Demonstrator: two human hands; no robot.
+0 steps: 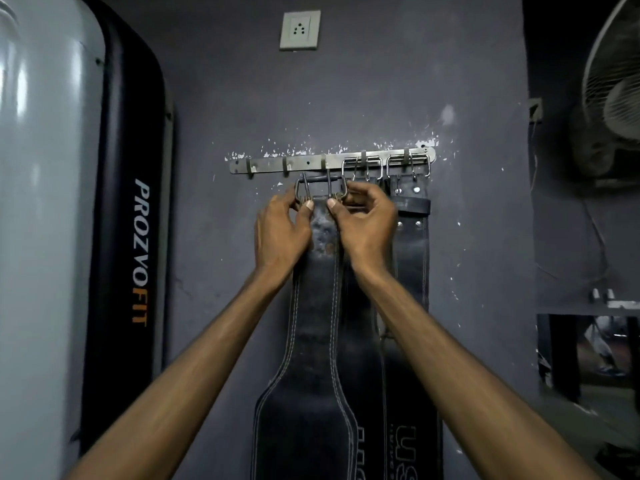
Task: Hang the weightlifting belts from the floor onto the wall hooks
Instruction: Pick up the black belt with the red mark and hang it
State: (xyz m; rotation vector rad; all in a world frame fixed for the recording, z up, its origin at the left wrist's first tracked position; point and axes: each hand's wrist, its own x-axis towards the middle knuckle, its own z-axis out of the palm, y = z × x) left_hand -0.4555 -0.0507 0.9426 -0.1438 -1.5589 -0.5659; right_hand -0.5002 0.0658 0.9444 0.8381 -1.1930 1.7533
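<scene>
Both hands, left and right, pinch the top of a black belt, lifting its steel buckle toward the hook at twelve o'clock on the wall rack, so the frame can catch; two hung belts sit at three o'clock.

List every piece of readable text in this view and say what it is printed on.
"PROZVOFIT": runs vertically on the black side of the tall machine casing, white letters with "FIT" in orange.
"US...": large white letters on the rightmost hanging belt, cut off at the frame's bottom edge; the smaller line beside them is too blurred to read.
White lettering on the middle hanging belt: mostly hidden, unreadable.
The wall socket and hook rail show no text.
</scene>
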